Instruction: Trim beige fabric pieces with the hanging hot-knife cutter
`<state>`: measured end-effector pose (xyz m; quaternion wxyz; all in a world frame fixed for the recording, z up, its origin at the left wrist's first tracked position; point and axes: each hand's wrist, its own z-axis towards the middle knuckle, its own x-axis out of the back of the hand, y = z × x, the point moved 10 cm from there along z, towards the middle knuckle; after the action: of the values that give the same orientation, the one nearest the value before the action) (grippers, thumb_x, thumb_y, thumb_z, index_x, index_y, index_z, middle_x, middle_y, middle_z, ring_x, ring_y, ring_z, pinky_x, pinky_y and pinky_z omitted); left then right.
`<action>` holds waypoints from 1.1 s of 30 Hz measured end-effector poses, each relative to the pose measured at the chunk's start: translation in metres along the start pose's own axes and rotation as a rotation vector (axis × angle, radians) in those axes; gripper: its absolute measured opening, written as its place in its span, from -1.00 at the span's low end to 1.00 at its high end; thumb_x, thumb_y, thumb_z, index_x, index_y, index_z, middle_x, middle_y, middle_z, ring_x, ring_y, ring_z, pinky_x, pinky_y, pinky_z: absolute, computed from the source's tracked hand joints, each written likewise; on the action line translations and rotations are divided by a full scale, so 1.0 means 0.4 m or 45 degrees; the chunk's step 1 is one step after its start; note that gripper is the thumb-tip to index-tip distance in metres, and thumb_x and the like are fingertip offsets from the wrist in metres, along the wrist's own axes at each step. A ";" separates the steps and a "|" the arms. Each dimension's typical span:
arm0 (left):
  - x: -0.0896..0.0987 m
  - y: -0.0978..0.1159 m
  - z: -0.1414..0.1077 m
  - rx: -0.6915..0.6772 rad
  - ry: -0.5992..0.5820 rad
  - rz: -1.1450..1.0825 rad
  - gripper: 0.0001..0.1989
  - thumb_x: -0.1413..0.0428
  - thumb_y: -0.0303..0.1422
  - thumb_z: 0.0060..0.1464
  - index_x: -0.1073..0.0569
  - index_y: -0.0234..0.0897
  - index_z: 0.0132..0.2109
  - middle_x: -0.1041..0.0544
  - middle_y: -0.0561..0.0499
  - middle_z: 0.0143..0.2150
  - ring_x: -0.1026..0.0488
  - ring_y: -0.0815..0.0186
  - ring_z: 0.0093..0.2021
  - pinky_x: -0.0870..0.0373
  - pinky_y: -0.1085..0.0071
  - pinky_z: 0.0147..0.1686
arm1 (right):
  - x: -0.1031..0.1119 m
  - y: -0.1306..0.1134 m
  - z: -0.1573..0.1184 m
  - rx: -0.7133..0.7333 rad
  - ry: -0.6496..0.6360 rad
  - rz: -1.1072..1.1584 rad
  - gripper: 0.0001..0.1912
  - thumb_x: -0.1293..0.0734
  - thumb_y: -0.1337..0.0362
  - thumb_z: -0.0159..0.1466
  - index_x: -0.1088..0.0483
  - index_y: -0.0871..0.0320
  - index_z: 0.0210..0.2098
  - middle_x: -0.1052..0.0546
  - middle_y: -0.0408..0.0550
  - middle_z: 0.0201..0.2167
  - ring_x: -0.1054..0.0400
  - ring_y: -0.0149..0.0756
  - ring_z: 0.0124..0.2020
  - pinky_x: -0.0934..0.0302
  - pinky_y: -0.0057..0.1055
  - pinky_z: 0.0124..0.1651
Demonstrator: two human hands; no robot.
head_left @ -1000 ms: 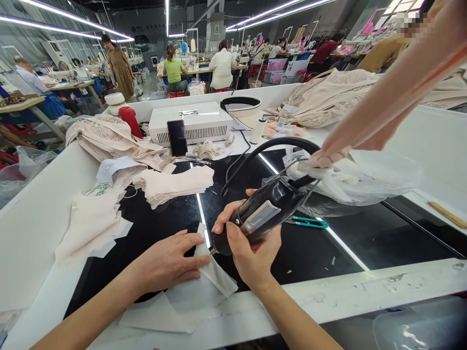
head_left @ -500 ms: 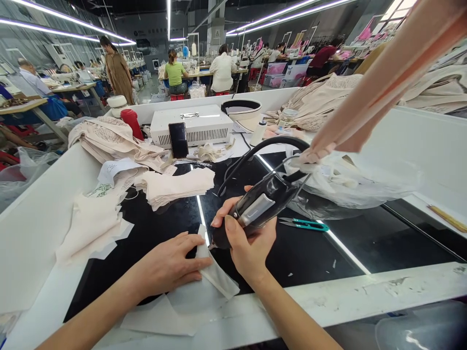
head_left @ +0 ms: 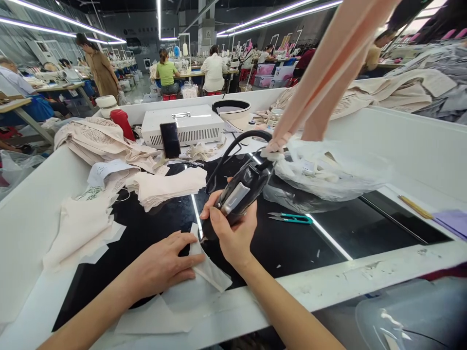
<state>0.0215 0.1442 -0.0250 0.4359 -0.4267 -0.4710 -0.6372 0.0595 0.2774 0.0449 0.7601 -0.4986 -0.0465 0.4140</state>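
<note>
Left of centre in the frame, pale cut pieces (head_left: 170,187) lie stacked. At lower centre our left hand (head_left: 170,262) lies palm down, fingers slightly parted, on the pale strip (head_left: 216,276). Near mid-frame our right hand (head_left: 233,238) grips the black tool (head_left: 237,197); its tip is at the strip's edge, whether touching we cannot tell. We'd best press the strip flat, fingertips clear of the tip, and guide the tool steadily.
</note>
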 end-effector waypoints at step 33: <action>-0.066 0.011 0.097 0.223 0.301 0.600 -0.69 -0.23 -0.16 0.24 -0.37 -0.25 -0.34 -0.38 0.05 -0.46 -0.41 0.20 -0.44 -0.44 0.26 -0.38 | 0.491 0.037 0.047 0.308 -0.699 -1.699 -0.52 -0.10 -0.06 0.46 -0.52 0.06 -0.25 -0.61 0.06 -0.34 -0.56 -0.06 -0.37 -0.49 -0.14 -0.33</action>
<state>0.0379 0.1852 -0.0418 0.6593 -0.4079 -0.3579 -0.5204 0.1700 0.4259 -0.0245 0.8613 -0.1551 -0.4832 -0.0250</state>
